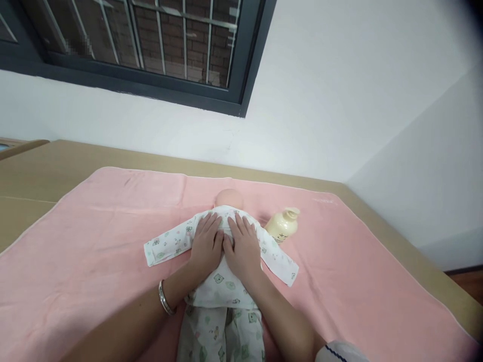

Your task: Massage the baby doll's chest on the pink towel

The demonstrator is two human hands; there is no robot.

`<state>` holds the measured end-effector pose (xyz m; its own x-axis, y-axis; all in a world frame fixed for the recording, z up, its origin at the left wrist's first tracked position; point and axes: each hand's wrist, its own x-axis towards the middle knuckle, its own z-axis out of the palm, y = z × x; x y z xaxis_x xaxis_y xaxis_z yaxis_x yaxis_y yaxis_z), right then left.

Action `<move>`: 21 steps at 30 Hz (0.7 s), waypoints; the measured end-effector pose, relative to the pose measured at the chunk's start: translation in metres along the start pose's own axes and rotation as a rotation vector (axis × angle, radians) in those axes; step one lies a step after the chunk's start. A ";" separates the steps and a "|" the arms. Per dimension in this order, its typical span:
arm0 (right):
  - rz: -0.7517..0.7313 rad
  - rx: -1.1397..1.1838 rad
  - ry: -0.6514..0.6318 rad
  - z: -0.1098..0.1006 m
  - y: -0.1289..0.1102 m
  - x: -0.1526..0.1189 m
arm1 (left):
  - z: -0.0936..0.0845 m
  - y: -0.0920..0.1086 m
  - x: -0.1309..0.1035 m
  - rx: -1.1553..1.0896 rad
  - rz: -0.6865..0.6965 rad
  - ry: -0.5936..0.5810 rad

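Two flat hands, left hand (207, 245) and right hand (244, 248), on one doll (222, 281), one bottle (282, 225) beside

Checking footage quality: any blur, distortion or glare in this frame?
Head view: soft, even light, no glare; faint shadows under both hands, left hand and right hand, on the doll; wide-angle bending tilts the window; dark vignette at the top-right corner.

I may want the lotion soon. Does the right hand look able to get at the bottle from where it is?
Probably yes. The bottle lies on the towel just right of the right hand, with nothing between them but the doll's sleeve.
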<state>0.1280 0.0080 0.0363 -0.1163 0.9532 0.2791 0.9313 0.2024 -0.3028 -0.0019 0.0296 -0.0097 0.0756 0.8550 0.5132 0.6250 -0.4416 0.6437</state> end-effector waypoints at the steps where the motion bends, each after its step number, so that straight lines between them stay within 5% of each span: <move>1: 0.000 -0.001 -0.001 0.000 0.000 0.000 | 0.000 0.000 0.000 -0.003 -0.002 0.005; 21: 0.012 0.004 0.059 0.009 0.001 0.003 | 0.004 -0.009 0.004 -0.014 0.008 0.030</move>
<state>0.1249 0.0135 0.0286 -0.0848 0.9406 0.3286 0.9312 0.1922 -0.3098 -0.0039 0.0377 -0.0159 0.0570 0.8430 0.5350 0.6134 -0.4523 0.6474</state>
